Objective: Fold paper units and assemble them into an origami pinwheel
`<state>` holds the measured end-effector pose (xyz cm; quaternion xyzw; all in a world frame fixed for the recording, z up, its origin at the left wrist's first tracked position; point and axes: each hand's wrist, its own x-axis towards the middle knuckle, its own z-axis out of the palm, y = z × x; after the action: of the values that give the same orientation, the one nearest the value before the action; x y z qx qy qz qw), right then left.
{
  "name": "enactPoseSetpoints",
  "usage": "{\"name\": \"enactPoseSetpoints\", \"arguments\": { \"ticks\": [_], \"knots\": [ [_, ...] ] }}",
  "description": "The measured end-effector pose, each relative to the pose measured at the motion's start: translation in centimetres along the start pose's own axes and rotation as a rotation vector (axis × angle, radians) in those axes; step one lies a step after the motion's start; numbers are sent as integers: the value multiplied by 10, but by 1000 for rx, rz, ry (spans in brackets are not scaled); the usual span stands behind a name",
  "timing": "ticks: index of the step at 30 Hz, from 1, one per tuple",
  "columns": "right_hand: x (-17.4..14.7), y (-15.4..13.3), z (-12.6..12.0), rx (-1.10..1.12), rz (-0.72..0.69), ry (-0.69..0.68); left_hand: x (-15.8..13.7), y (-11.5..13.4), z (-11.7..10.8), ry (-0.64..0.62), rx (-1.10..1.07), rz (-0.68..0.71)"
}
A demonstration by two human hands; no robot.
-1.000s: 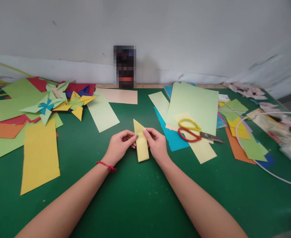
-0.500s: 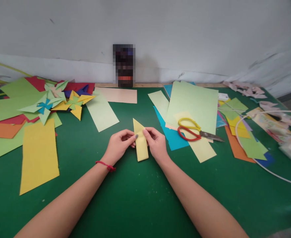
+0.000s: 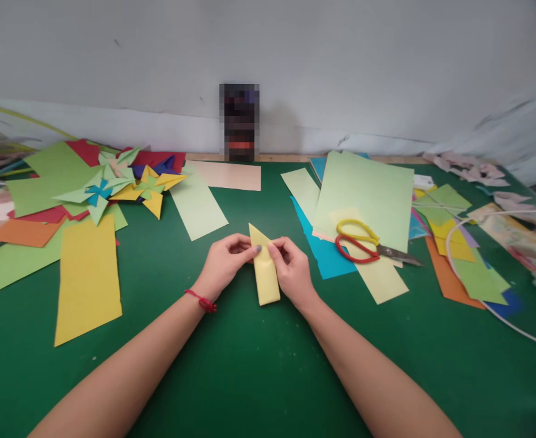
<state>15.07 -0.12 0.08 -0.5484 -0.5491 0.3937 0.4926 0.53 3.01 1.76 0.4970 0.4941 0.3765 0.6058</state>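
A folded strip of pale yellow paper (image 3: pixel 266 281) is held between my two hands, its far end coming to a point and its near end square. My left hand (image 3: pixel 226 260) grips its left edge, thumb on top and fingers behind. From the other side my right hand (image 3: pixel 292 267) pinches the paper near the slanted fold, the thumb close to the left thumb. The fingers behind the paper are partly hidden. Scissors (image 3: pixel 359 242) with one yellow and one red handle lie to the right, on top of paper sheets.
Folded paper stars (image 3: pixel 151 187) and coloured sheets pile up at the left, with a yellow sheet (image 3: pixel 89 274) nearer me. Pale green sheets (image 3: pixel 368 188) lie at the right. A white cable (image 3: pixel 500 313) curves over the green table (image 3: pixel 231 377). A pixelated upright object (image 3: pixel 239 121) leans against the wall.
The whole view has shifted slightly, so everything sits a little further right. Both hands keep hold of the folded yellow paper, and their thumbs have moved slightly closer together.
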Motion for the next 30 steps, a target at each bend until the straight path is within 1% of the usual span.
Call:
{"name": "enactPoseSetpoints", "arguments": {
  "ticks": [4, 10, 14, 19, 24, 27, 30],
  "knots": [
    [0, 1, 1, 40, 19, -44, 0, 5, -3, 7, -23, -11],
    [-2, 2, 0, 23, 15, -57, -2, 8, -4, -66, 59, -5],
    [-2, 0, 1, 14, 12, -70, -1, 13, -8, -15, 103, 4],
    [0, 1, 1, 17, 35, -100, 2, 18, -14, 89, 69, 13],
    [0, 2, 1, 27, 52, -115, 2, 18, -13, 94, 42, 2],
    [0, 1, 1, 13, 33, -118, 1, 17, -12, 99, 46, 46],
    [0, -1, 2, 2, 8, -128, 1, 16, -12, 106, 91, 144]
  ]
}}
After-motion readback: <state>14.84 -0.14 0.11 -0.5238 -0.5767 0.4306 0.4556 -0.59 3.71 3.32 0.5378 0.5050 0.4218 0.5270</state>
